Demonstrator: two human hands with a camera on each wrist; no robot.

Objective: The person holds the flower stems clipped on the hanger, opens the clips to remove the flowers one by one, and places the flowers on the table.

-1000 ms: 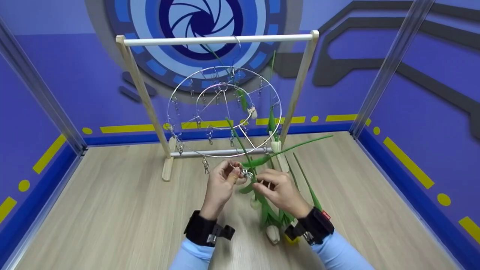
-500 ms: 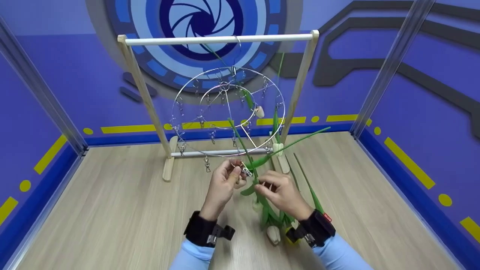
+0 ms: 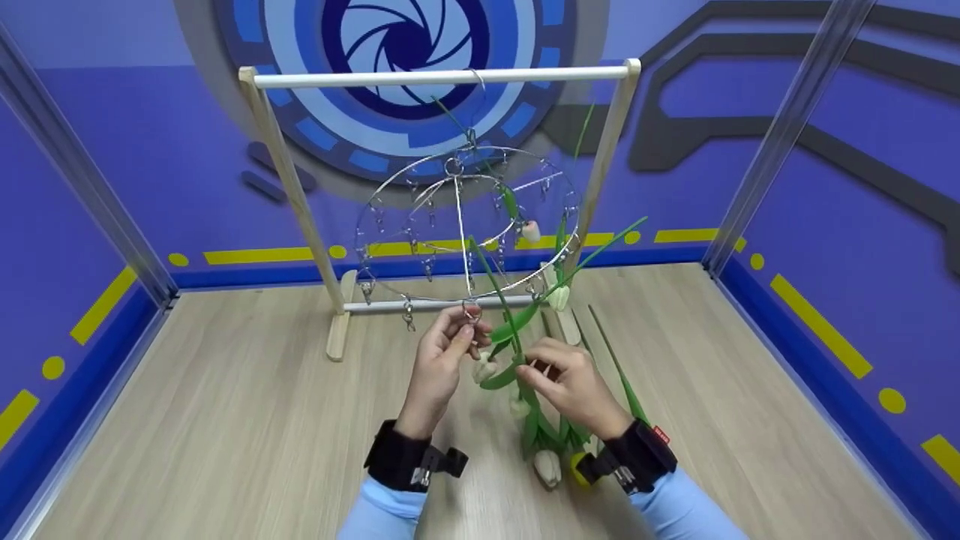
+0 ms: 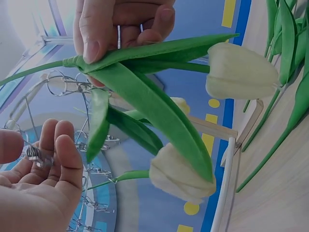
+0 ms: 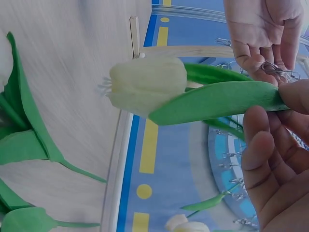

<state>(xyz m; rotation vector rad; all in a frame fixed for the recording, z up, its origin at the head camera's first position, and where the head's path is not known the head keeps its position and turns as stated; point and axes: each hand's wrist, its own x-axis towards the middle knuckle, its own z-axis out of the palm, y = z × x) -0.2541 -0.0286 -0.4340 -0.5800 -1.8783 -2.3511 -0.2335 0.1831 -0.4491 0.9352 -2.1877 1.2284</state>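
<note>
My left hand (image 3: 441, 356) pinches a small metal clip (image 4: 37, 153) on the round wire hanger (image 3: 460, 225), drawing its near edge down. Close by on the right, my right hand (image 3: 571, 384) pinches an artificial white tulip (image 5: 147, 87) by its stem, just above the green leaves. That tulip's head points down and its thin stem end (image 3: 480, 255) rises in front of the hanger. Another white tulip (image 3: 486, 367) hangs between the hands, its stem slanting up to the right. Two more tulips hang farther back, one white head (image 3: 530, 231) near the inner ring.
The hanger hooks over the white rail (image 3: 360, 79) of a wooden-legged rack (image 3: 281, 172). More tulips lie on the table (image 3: 247, 420) below my right hand, with a white head (image 3: 548, 469) and a yellow head (image 3: 580, 469). Many clips dangle from the rings.
The hanger has turned and tilted, its near edge dropping toward my left hand, and the hung tulips have shifted right. My left hand rose slightly; my right moved a little right with the tulip.
</note>
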